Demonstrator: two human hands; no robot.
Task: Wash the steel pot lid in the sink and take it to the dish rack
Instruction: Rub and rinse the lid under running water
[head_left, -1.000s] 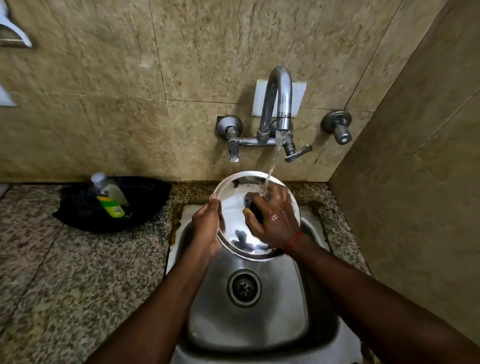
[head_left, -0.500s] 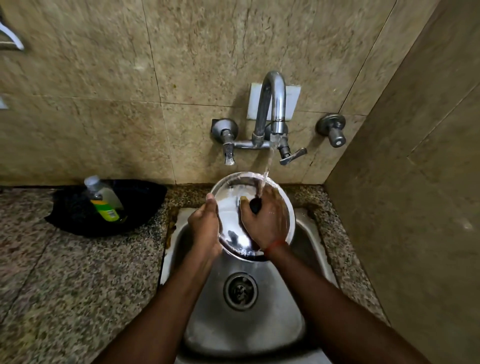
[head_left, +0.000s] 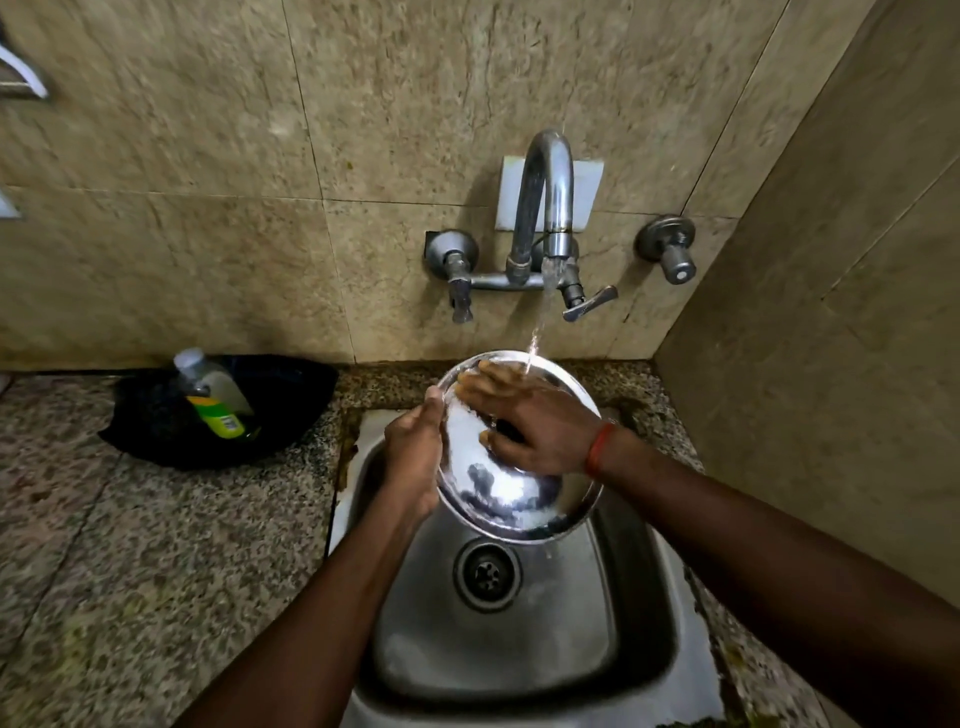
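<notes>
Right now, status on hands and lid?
Left hand grips lid by its rim. Right hand flat on lid face, fingers spread. Lid tilted over sink, tap running. Nothing blocking.

No lettering, brand, number or sign is showing clearly enough to be read anywhere in this view. The one printed surface is the green and yellow label on the plastic bottle (head_left: 215, 396), which is lying tilted in the black basin (head_left: 291, 415) on the counter (its print is coming across only as blurred colour patches, with no letter to make out). The tap (head_left: 545, 208), its wall plate and the steel pot lid (head_left: 498, 493) are carrying no marking that can be made out, and the wall tiles are showing only their mottled pattern.
</notes>
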